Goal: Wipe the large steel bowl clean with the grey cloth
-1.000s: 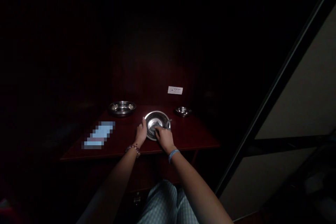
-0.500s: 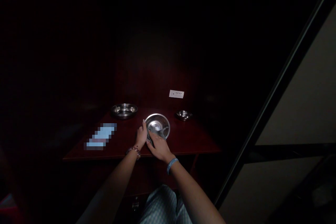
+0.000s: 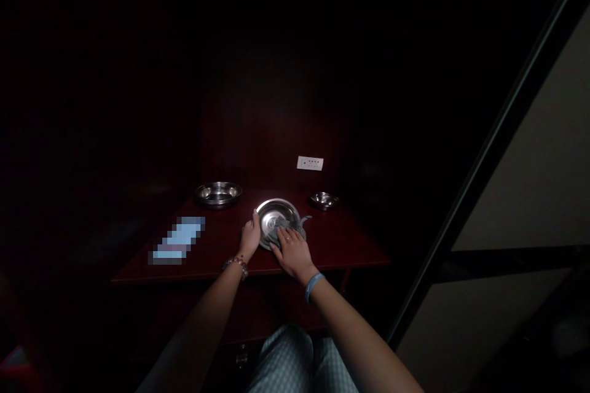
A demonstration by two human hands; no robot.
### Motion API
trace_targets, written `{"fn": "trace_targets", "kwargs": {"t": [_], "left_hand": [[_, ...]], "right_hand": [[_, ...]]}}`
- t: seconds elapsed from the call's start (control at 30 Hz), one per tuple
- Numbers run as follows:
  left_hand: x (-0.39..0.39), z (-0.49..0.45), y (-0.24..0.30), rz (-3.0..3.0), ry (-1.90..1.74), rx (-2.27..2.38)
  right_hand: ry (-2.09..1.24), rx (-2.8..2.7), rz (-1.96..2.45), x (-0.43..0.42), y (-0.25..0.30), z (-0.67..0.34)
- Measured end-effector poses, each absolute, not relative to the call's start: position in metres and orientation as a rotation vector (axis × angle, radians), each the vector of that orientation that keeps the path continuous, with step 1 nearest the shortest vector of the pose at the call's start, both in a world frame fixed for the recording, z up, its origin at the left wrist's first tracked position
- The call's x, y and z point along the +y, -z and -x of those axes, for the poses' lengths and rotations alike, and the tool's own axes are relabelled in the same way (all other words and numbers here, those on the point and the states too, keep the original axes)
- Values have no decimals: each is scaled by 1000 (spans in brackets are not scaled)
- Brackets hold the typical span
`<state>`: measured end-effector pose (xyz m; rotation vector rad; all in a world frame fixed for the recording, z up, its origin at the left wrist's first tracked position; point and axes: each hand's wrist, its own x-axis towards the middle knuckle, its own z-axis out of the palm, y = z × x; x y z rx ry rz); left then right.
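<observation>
A shiny steel plate (image 3: 273,211) lies near the front of a dark red table (image 3: 341,244). My left hand (image 3: 249,237) grips the plate's left rim, thumb raised against it. My right hand (image 3: 291,249) rests on the plate's near right side, fingers pressed on a grey cloth (image 3: 295,226) that spills over the rim to the right. A beaded bracelet circles my left wrist and a blue band my right.
A larger steel bowl (image 3: 217,193) sits at the back left and a small steel bowl (image 3: 323,199) at the back right. A blurred light-blue flat thing (image 3: 177,239) lies on the left. A white socket plate (image 3: 310,163) is on the dark wall behind. The room is very dark.
My right hand with the cloth swept from the plate's middle to its near left edge, then over to the right side. My left hand stayed on the rim.
</observation>
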<state>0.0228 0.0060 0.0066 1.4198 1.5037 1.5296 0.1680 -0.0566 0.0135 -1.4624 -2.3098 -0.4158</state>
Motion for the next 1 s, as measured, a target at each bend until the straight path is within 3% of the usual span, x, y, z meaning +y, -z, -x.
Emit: {"fn": "trace_targets", "kwargs": {"t": [0.53, 1.0], "left_hand": [[-3, -24, -16, -1349, -1492, 1488], [-2, -23, -12, -1361, -1471, 1438]], "right_hand": [[341, -2203, 1628, -30, -17, -147], [263, -2364, 1379, -29, -18, -139]]}}
